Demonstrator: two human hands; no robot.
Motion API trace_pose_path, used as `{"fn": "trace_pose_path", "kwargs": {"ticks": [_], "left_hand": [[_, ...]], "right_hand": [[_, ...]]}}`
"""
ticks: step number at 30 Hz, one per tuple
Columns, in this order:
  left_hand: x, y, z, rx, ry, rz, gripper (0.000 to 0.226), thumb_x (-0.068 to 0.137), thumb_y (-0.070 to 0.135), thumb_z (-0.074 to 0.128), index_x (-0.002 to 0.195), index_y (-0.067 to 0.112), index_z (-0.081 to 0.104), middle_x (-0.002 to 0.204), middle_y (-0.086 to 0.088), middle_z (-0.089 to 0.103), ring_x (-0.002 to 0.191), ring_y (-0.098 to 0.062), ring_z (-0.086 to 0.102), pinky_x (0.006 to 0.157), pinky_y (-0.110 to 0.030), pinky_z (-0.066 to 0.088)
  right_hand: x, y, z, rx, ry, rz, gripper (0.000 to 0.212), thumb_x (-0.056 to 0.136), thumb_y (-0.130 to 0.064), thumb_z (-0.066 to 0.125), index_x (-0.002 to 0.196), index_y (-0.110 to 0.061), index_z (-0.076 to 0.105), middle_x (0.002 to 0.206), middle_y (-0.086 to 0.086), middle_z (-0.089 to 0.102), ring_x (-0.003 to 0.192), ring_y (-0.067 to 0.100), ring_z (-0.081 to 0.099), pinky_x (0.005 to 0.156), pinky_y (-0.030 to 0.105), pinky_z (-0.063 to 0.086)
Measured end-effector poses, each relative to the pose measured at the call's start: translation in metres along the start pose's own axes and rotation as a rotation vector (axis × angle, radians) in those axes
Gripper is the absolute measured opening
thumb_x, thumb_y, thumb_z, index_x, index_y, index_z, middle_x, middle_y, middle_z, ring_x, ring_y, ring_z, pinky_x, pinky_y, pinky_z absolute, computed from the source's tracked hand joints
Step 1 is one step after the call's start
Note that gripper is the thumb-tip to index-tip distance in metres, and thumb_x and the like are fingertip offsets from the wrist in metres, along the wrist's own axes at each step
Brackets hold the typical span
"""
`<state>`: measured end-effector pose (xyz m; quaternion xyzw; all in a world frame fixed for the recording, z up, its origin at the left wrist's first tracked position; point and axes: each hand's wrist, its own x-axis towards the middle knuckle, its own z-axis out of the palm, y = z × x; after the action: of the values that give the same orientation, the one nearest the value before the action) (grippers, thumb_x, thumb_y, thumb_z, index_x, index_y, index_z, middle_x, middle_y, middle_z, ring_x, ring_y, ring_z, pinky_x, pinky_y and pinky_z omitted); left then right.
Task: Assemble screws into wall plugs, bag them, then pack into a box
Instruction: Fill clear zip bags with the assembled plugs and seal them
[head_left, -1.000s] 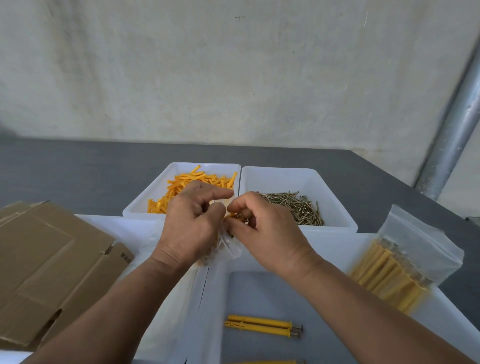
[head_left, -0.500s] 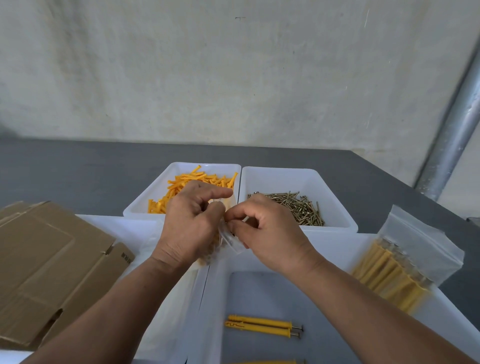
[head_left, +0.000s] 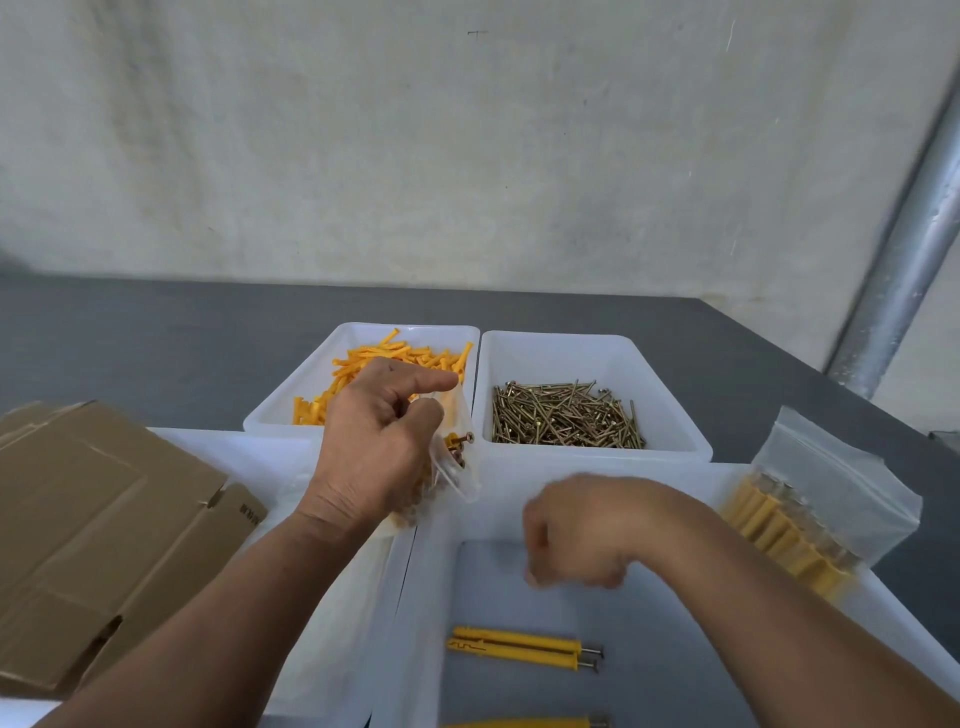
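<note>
Left grip (head_left: 374, 447) clamps the likely limp, slippery bag (head_left: 460, 475) of plugged screws mid-scene, by the plug bin (head_left: 283, 410), best pinched at its mouth; right grip (head_left: 576, 535) blurred over near tray (head_left: 415, 613), state unclear.

Left hand (head_left: 374, 452) bare, knuckles and wrist creases plain; right hand (head_left: 576, 535) bare too, blurred; left forearm (head_left: 218, 623) and right forearm (head_left: 779, 623) unsleeved to the frame's edge.
</note>
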<state>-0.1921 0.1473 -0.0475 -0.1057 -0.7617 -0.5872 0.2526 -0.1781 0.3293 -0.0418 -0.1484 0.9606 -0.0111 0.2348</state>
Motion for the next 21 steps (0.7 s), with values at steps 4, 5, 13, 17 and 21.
{"fn": "trace_pose_path", "kwargs": {"ticks": [4, 5, 13, 17, 21], "left_hand": [[0.000, 0.000, 0.000, 0.005, -0.002, 0.011, 0.032, 0.070, 0.019, 0.050, 0.089, 0.030, 0.073, 0.097, 0.011, 0.063, 0.067, -0.009, 0.055, 0.062, -0.025, 0.041], [0.000, 0.000, 0.000, 0.008, -0.002, 0.010, 0.032, 0.070, 0.019, 0.050, 0.089, 0.030, 0.073, 0.097, 0.010, 0.063, 0.066, -0.010, 0.055, 0.061, -0.026, 0.041], [0.000, 0.000, -0.001, 0.025, -0.003, 0.001, 0.032, 0.070, 0.021, 0.050, 0.090, 0.031, 0.073, 0.098, 0.013, 0.063, 0.066, -0.003, 0.055, 0.058, -0.017, 0.040], [0.000, -0.001, -0.001, 0.018, -0.004, -0.003, 0.032, 0.070, 0.020, 0.050, 0.090, 0.029, 0.074, 0.098, 0.011, 0.064, 0.060, -0.005, 0.054, 0.058, -0.022, 0.040], [0.000, -0.002, -0.001, 0.020, -0.012, 0.001, 0.033, 0.070, 0.020, 0.051, 0.091, 0.029, 0.074, 0.098, 0.010, 0.063, 0.063, -0.007, 0.054, 0.060, -0.024, 0.040]], "right_hand": [[-0.002, -0.004, 0.011, -0.001, -0.377, 0.113, 0.050, 0.086, -0.038, 0.072, 0.119, -0.002, 0.062, 0.110, 0.012, 0.067, 0.089, 0.029, 0.068, 0.061, 0.033, 0.053], [-0.002, -0.007, 0.011, -0.013, -0.398, 0.120, 0.051, 0.086, -0.038, 0.072, 0.120, 0.000, 0.062, 0.115, 0.013, 0.067, 0.096, 0.031, 0.069, 0.057, 0.030, 0.053], [0.002, -0.022, 0.015, -0.271, -0.392, 0.047, 0.037, 0.090, -0.029, 0.069, 0.062, -0.010, 0.052, 0.082, 0.009, 0.062, 0.098, 0.030, 0.068, 0.047, 0.018, 0.040], [0.003, -0.021, 0.016, -0.276, -0.387, 0.042, 0.033, 0.089, -0.023, 0.068, 0.063, -0.008, 0.054, 0.071, 0.008, 0.065, 0.068, 0.029, 0.066, 0.050, 0.024, 0.044], [0.003, -0.021, 0.015, -0.275, -0.351, 0.027, 0.023, 0.088, -0.022, 0.064, 0.075, -0.005, 0.057, 0.064, 0.004, 0.054, 0.045, 0.015, 0.051, 0.049, 0.025, 0.043]]}}
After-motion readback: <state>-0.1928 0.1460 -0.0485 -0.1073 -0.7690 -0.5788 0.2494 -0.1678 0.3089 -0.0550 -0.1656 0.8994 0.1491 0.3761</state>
